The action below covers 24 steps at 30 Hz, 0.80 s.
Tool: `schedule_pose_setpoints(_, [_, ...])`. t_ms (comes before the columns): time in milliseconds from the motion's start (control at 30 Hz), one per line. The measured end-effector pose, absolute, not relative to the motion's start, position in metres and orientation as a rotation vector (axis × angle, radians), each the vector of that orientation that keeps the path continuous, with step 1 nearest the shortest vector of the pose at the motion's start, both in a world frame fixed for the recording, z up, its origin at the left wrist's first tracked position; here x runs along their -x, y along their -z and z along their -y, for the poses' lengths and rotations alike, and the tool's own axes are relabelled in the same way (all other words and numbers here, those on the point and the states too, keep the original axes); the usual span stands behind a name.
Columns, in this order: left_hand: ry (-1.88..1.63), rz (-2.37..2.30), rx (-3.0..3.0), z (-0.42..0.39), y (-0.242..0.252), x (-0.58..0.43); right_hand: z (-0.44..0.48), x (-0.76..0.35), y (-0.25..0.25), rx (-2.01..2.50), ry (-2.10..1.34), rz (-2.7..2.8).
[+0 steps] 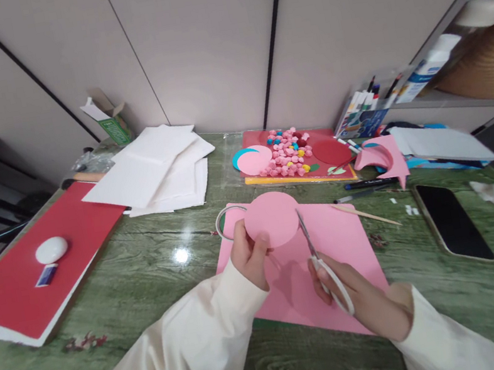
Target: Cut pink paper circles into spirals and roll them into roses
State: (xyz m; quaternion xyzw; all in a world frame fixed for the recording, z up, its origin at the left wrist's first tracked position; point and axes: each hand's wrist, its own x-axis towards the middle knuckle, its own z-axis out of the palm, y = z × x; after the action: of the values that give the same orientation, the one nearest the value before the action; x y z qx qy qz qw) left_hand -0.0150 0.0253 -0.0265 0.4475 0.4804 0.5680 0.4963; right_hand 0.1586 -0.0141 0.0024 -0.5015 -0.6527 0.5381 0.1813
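Head cam: left hand (250, 254) has a pinch grip on the circle (276, 218), over the pink sheet (346, 247); right hand (355, 293) has its grip wrapped round the scissors (315, 256), blades by the circle's right edge. Looks mostly cut, can't tell if trimming remains.

1. The left hand's (249, 261) fingers were partly hidden behind the pink disc (275, 215).
2. That hand and the disc also covered the right part of a pale ring (220, 223).
3. The right hand (362, 298) hid part of the scissors' (310, 247) handles.
4. Disc, hands and left sleeve (185, 349) covered parts of the pink sheet (346, 231).
5. The view's near edge cut off both that sleeve and the right sleeve (445, 335).
6. White papers (144, 171) overlapped the red sheet's (66, 274) far end; its left corner ran out of view.
7. Lettering on the green box (115, 130) was too small to read.
8. At far right, a woven object (488, 66) was cut off.
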Motion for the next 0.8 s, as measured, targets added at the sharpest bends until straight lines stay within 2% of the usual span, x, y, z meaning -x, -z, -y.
schedule_pose_setpoints(800, [-1.263, -1.214, -1.211, -0.0239, 0.0239, 0.0178, 0.0125, -0.1631, 0.0039, 1.393, -1.482, 1.844])
